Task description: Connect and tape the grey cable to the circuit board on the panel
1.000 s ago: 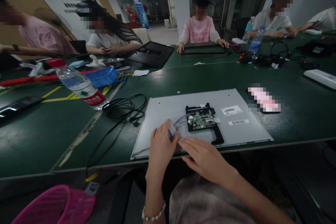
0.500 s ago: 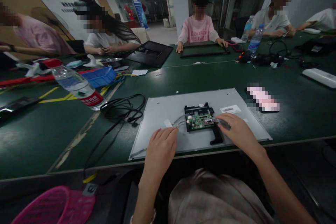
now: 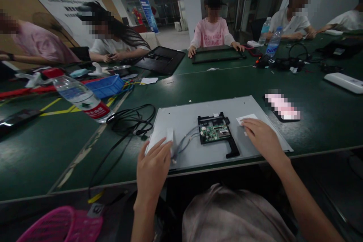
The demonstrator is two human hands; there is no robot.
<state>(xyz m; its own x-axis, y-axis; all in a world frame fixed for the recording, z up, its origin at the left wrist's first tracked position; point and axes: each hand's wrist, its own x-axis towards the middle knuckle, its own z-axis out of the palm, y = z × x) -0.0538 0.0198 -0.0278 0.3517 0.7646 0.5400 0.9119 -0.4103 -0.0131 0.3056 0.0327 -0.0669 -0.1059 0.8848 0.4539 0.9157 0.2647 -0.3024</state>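
On the table lies a flat silver display panel, its back facing up. A black bracket with a green circuit board sits on its middle. Grey cables run from the board's left side toward my left hand. That hand is over the panel's left front part, fingers loosely spread, beside a white strip; whether it touches the strip I cannot tell. My right hand is right of the board, fingers extended over a white label, with nothing visible in them.
A tilted water bottle and coiled black cables are left of the panel; a phone lies to its right. A blue basket stands farther back. Several people sit around the table. A pink basket is below the table edge.
My left hand has moved left and toward me, and the cables now stretch lower. My right hand has moved off the board to the label; the grey piece at its fingertips no longer shows.
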